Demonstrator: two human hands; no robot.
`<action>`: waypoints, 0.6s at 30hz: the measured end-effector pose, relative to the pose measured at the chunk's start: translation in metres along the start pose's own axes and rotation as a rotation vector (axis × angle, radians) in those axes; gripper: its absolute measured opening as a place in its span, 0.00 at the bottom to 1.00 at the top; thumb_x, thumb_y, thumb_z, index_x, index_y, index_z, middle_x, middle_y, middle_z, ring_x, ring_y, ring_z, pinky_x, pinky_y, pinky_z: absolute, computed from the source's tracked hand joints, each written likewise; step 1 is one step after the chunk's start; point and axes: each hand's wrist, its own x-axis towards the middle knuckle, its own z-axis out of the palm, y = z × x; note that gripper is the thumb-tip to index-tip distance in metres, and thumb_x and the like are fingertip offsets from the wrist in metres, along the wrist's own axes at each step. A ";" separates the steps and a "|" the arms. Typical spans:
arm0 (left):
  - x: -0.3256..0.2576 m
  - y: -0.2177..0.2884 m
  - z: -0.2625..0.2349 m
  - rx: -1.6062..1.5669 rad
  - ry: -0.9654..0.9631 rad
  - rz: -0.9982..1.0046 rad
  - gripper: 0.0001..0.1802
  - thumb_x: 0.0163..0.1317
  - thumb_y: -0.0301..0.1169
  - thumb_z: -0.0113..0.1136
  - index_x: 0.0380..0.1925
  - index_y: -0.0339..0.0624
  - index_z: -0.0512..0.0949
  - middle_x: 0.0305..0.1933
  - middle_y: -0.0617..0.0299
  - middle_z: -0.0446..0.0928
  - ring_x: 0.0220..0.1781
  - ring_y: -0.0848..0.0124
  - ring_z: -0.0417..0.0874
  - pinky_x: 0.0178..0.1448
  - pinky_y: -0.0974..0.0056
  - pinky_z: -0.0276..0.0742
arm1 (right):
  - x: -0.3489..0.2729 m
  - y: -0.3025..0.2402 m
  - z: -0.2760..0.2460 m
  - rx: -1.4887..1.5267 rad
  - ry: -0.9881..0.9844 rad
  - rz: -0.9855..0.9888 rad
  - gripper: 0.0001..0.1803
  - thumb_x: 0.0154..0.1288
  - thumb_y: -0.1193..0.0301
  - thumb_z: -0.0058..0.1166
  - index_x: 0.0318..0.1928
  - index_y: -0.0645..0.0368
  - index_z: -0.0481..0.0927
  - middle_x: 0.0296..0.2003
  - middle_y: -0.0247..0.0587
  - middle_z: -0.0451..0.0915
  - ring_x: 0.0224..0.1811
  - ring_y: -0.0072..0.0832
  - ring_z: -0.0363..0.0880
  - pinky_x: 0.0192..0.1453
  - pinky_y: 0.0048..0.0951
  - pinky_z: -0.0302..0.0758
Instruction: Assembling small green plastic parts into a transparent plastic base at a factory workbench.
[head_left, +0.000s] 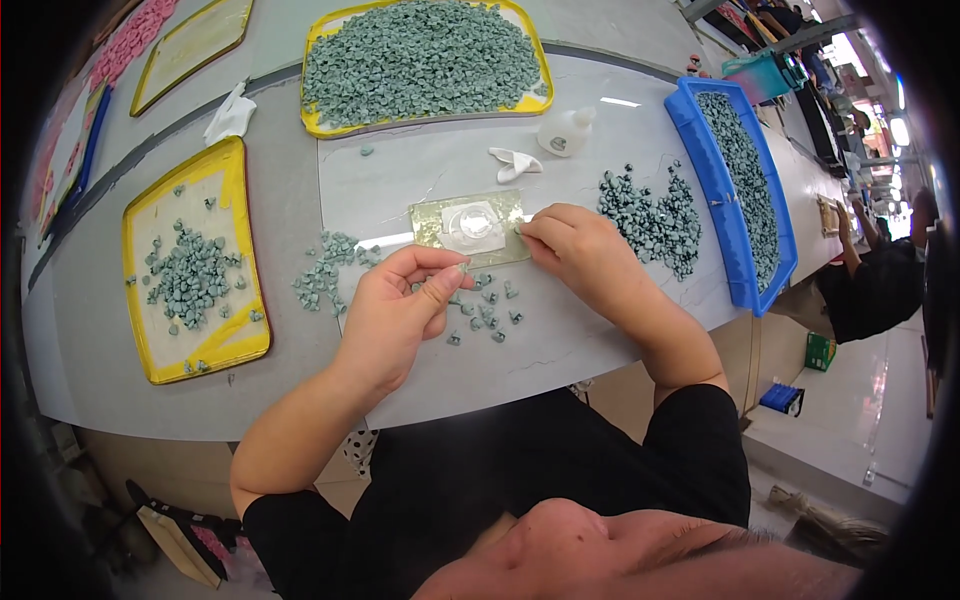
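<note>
My left hand (395, 305) is closed in a pinch, with a small grey-green piece (463, 267) between thumb and forefinger. At the right edge of a clear greenish plate (425, 222), my right hand (585, 250) is also pinched; whatever its fingertips hold is too small to make out. A white square with a round shiny middle (474, 228) lies on the plate. Loose grey-green pieces (487, 315) are scattered between my hands, and another loose group (325, 270) lies left of the plate. Darker, shinier pieces (650, 220) are heaped to the right of my right hand.
Behind the plate are a white squeeze bottle (565, 132) and a crumpled white cloth (516, 161). A yellow-rimmed tray (428, 122) at the back is heaped with pieces. Another yellow-edged tray (258, 300) stands left, a blue bin (742, 270) right. Another person (880, 285) sits at far right.
</note>
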 end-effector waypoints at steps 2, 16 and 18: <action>0.001 0.000 -0.001 0.004 0.004 -0.008 0.07 0.62 0.26 0.53 0.39 0.35 0.71 0.35 0.58 0.75 0.17 0.84 0.57 0.19 0.77 0.52 | 0.003 -0.002 0.003 0.107 0.190 -0.049 0.11 0.46 0.80 0.58 0.34 0.64 0.78 0.30 0.42 0.78 0.31 0.36 0.78 0.32 0.30 0.75; 0.001 -0.005 -0.011 -0.100 -0.054 -0.079 0.06 0.67 0.32 0.45 0.32 0.43 0.67 0.27 0.68 0.67 0.19 0.84 0.54 0.20 0.78 0.49 | 0.020 -0.008 0.016 -0.108 0.378 -0.445 0.15 0.41 0.80 0.56 0.35 0.68 0.79 0.33 0.45 0.77 0.32 0.35 0.78 0.33 0.29 0.76; -0.001 -0.004 -0.012 -0.091 -0.054 -0.089 0.07 0.67 0.33 0.45 0.32 0.44 0.67 0.27 0.68 0.66 0.19 0.84 0.54 0.20 0.78 0.49 | 0.021 -0.010 0.017 -0.125 0.371 -0.451 0.15 0.41 0.79 0.55 0.35 0.68 0.79 0.33 0.45 0.77 0.32 0.35 0.78 0.33 0.29 0.77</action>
